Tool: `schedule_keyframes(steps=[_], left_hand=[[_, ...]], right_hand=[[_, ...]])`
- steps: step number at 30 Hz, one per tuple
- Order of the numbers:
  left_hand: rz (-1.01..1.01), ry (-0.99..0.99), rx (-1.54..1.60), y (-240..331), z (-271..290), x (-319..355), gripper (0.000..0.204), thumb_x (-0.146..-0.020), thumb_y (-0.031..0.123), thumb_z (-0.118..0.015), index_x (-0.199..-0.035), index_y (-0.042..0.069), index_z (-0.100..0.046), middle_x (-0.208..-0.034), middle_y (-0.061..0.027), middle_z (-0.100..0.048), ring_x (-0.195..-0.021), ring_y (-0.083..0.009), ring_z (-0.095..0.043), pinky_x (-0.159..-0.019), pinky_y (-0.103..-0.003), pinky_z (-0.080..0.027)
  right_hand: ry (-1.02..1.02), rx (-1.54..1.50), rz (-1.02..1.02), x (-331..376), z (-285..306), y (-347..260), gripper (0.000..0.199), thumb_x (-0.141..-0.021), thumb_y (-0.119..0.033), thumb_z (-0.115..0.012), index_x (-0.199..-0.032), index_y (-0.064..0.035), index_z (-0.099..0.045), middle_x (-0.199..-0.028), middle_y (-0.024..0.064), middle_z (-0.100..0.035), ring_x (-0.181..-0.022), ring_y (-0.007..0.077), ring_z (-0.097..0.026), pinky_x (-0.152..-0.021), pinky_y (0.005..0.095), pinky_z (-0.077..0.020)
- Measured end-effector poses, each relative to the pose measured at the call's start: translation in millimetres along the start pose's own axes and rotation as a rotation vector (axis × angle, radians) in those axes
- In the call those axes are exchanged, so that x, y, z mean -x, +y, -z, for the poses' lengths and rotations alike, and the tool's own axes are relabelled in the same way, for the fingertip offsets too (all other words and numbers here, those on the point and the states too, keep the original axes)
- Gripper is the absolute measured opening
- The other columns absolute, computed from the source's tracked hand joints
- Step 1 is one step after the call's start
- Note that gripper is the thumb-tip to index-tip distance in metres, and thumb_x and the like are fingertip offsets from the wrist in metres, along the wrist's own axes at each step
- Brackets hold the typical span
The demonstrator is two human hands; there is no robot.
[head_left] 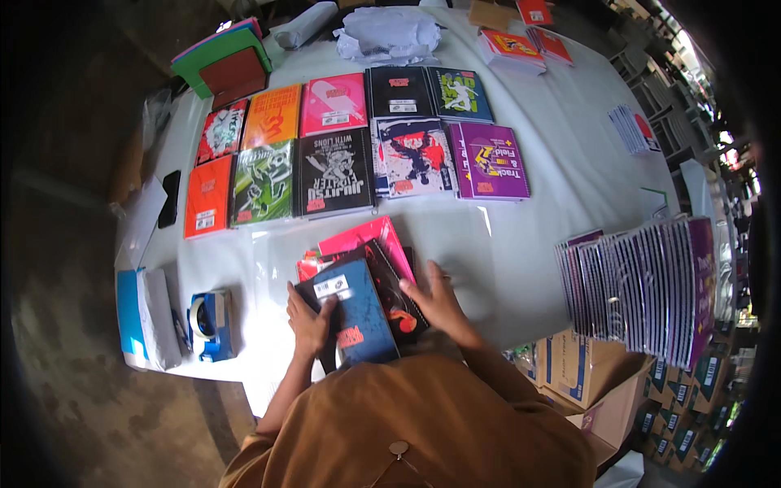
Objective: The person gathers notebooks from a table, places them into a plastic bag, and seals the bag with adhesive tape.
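A blue spiral notebook is held at the near edge of the white tabletop, on top of a small pile of notebooks. Its long axis runs from the near edge toward the far edge, tilted slightly left at the far end, cover up. The left hand is closed on its left edge, thumb on the cover. The right hand lies flat, fingers spread, on the pile's right side. Two rows of notebooks are laid out farther back. A tape dispenser stands near the left corner. A concrete floor is seen beyond.
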State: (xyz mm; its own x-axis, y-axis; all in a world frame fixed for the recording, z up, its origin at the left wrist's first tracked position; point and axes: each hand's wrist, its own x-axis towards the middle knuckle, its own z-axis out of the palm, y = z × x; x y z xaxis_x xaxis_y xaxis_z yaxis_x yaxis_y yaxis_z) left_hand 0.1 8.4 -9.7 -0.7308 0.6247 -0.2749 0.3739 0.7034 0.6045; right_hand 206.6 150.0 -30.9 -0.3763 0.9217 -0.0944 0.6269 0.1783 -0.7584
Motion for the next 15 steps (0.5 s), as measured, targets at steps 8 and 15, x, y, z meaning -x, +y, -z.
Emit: schedule_keyframes(steps=[8, 15], left_hand=[[-0.176, -0.001, 0.447, 5, -5, -10, 0.086, -0.067, 0.031, -0.079, -0.127, -0.011, -0.033, -0.114, -0.0275, -0.054, -0.106, -0.0365, -0.054, -0.093, -0.04, -0.042], [-0.242, -0.22, 0.984, 3, 54, 38, 0.103, -0.062, 0.031, -0.084, -0.138, 0.002, -0.021, -0.124, -0.0155, -0.045, -0.115, -0.0252, -0.047, -0.097, -0.038, -0.04]], right_hand=[[-0.589, -0.951, -0.429, -11, 1, -34, 0.04, -0.075, -0.029, -0.074, -0.103, -0.0025, -0.062, -0.089, 0.006, -0.065, -0.079, 0.0148, -0.061, -0.072, 0.0288, -0.0492], [-0.206, -0.64, 0.301, 71, 35, -89, 0.085, -0.058, -0.013, -0.084, -0.127, -0.0018, -0.036, -0.118, 0.0128, -0.05, -0.108, 0.0225, -0.051, -0.095, 0.036, -0.0397]])
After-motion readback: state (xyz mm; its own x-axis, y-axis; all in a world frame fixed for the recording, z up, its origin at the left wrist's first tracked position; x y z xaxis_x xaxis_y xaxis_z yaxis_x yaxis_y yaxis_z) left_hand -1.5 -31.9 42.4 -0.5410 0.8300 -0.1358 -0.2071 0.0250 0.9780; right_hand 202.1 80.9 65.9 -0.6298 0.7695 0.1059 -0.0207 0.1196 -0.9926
